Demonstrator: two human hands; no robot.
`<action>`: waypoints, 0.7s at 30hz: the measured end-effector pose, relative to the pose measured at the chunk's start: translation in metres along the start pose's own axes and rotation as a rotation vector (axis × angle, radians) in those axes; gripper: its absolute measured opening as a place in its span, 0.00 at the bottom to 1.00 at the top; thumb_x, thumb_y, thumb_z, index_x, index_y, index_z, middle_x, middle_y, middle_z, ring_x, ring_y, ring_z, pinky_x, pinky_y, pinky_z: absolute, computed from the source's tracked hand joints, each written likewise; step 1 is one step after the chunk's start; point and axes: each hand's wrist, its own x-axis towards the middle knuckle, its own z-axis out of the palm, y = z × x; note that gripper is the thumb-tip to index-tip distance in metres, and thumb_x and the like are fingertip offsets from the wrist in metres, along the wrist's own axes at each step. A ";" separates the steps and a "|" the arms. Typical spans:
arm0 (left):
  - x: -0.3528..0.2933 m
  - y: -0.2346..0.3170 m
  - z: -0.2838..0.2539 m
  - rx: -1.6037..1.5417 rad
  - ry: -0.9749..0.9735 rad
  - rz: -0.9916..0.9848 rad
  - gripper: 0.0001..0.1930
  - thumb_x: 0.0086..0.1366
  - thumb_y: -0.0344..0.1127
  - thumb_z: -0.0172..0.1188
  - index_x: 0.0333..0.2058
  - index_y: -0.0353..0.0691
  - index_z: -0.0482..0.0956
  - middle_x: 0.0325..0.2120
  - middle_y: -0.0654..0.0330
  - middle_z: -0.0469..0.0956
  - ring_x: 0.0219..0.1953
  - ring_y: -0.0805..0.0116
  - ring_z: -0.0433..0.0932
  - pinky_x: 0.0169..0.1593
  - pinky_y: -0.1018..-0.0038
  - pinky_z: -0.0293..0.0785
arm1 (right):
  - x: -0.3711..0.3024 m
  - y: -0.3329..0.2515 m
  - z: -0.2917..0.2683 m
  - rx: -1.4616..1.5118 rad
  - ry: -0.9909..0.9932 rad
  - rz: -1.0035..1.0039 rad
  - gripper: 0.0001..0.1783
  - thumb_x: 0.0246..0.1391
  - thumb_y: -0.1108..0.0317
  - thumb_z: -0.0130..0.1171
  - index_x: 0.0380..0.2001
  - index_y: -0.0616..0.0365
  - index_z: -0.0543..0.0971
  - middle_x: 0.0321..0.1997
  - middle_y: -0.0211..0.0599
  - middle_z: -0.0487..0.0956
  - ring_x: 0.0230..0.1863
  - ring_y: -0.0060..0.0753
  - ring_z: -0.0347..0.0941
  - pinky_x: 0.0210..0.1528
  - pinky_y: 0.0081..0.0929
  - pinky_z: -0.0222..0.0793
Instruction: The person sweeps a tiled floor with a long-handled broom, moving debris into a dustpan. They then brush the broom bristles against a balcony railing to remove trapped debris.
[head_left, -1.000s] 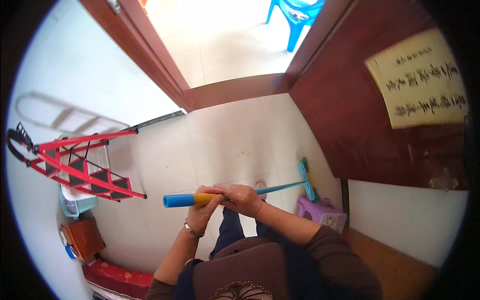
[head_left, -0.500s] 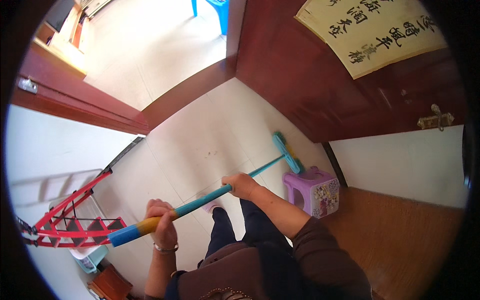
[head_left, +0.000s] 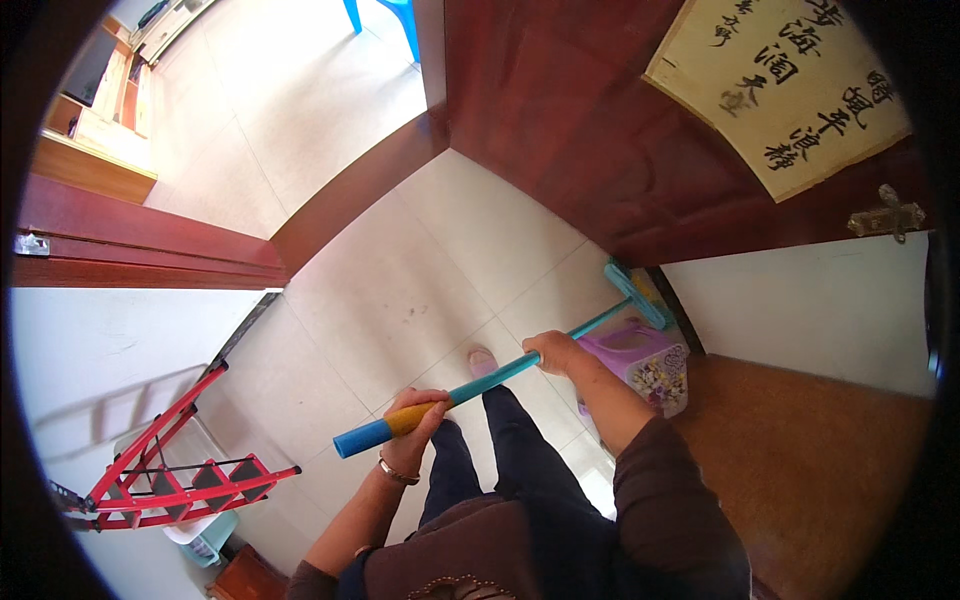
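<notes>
One left hand point(head_left: 416, 438) grips the yellow band point(head_left: 402, 420) of a long teal broom point(head_left: 484, 384), lower centre. Right hand point(head_left: 558, 354) encircles its shaft mid-frame.

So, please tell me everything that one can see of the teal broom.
The long teal plastic-looking broom has a straight pole with a yellow band and blue end, and a narrow crosswise head, some yellowish bristles showing. It slants away toward the right. The left grip holds it at the yellow band, the right grip farther along. The head lies near the purple plastic stool; contact with stool or floor is unclear.
</notes>
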 end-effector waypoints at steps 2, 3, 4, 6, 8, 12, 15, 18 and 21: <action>0.005 0.001 0.000 -0.063 0.091 -0.063 0.04 0.57 0.32 0.56 0.30 0.38 0.75 0.29 0.62 0.73 0.32 0.74 0.70 0.38 0.79 0.65 | 0.015 -0.001 0.002 0.031 0.071 -0.040 0.07 0.39 0.74 0.55 0.25 0.52 0.73 0.25 0.46 0.75 0.34 0.52 0.73 0.33 0.44 0.66; 0.009 0.000 -0.005 -0.093 0.151 -0.026 0.04 0.57 0.31 0.56 0.30 0.38 0.75 0.28 0.63 0.73 0.31 0.75 0.69 0.37 0.79 0.64 | 0.024 -0.003 0.007 0.076 0.123 -0.095 0.07 0.38 0.75 0.55 0.25 0.52 0.73 0.25 0.46 0.75 0.33 0.52 0.73 0.33 0.43 0.66; 0.013 0.011 -0.009 -0.017 0.150 0.037 0.03 0.56 0.30 0.56 0.28 0.38 0.74 0.27 0.64 0.71 0.30 0.75 0.67 0.36 0.78 0.63 | 0.037 -0.008 0.008 0.115 0.182 -0.144 0.07 0.37 0.76 0.55 0.24 0.53 0.73 0.25 0.46 0.75 0.33 0.51 0.73 0.33 0.43 0.66; 0.018 0.022 -0.028 0.051 0.225 0.174 0.02 0.55 0.28 0.56 0.24 0.39 0.73 0.24 0.64 0.68 0.27 0.75 0.65 0.34 0.79 0.62 | 0.067 -0.031 0.011 0.159 0.326 -0.227 0.08 0.36 0.77 0.55 0.24 0.54 0.72 0.24 0.45 0.75 0.32 0.50 0.73 0.32 0.41 0.67; 0.026 0.039 -0.044 -0.031 0.340 0.303 0.05 0.54 0.26 0.56 0.21 0.39 0.70 0.22 0.64 0.64 0.25 0.75 0.63 0.32 0.79 0.60 | 0.096 -0.070 0.009 0.171 0.459 -0.271 0.07 0.35 0.77 0.55 0.23 0.53 0.72 0.22 0.42 0.75 0.31 0.49 0.73 0.33 0.39 0.66; 0.031 0.093 -0.063 -0.161 0.387 0.591 0.11 0.57 0.31 0.52 0.17 0.42 0.65 0.20 0.64 0.59 0.24 0.74 0.59 0.31 0.75 0.57 | 0.121 -0.147 -0.019 0.143 0.519 -0.256 0.01 0.44 0.72 0.51 0.22 0.53 0.70 0.22 0.41 0.75 0.33 0.44 0.74 0.36 0.40 0.66; 0.030 0.117 -0.073 -0.118 0.350 0.731 0.13 0.60 0.35 0.50 0.17 0.43 0.62 0.19 0.65 0.58 0.23 0.74 0.56 0.28 0.75 0.55 | 0.099 -0.187 -0.041 0.248 0.628 -0.298 0.05 0.43 0.70 0.54 0.21 0.53 0.68 0.20 0.39 0.73 0.29 0.45 0.72 0.34 0.40 0.64; 0.039 0.113 -0.044 0.037 0.374 0.676 0.13 0.59 0.34 0.51 0.17 0.44 0.63 0.19 0.65 0.59 0.22 0.74 0.57 0.26 0.77 0.56 | 0.073 -0.212 -0.045 0.336 0.736 -0.275 0.08 0.43 0.68 0.57 0.21 0.53 0.67 0.20 0.37 0.72 0.28 0.45 0.70 0.33 0.40 0.63; 0.048 0.077 -0.024 0.003 0.365 0.386 0.11 0.54 0.23 0.52 0.15 0.41 0.66 0.18 0.63 0.63 0.22 0.75 0.61 0.26 0.77 0.59 | 0.054 -0.192 -0.029 0.324 0.774 -0.204 0.11 0.44 0.64 0.59 0.21 0.54 0.67 0.20 0.37 0.71 0.28 0.45 0.70 0.33 0.40 0.63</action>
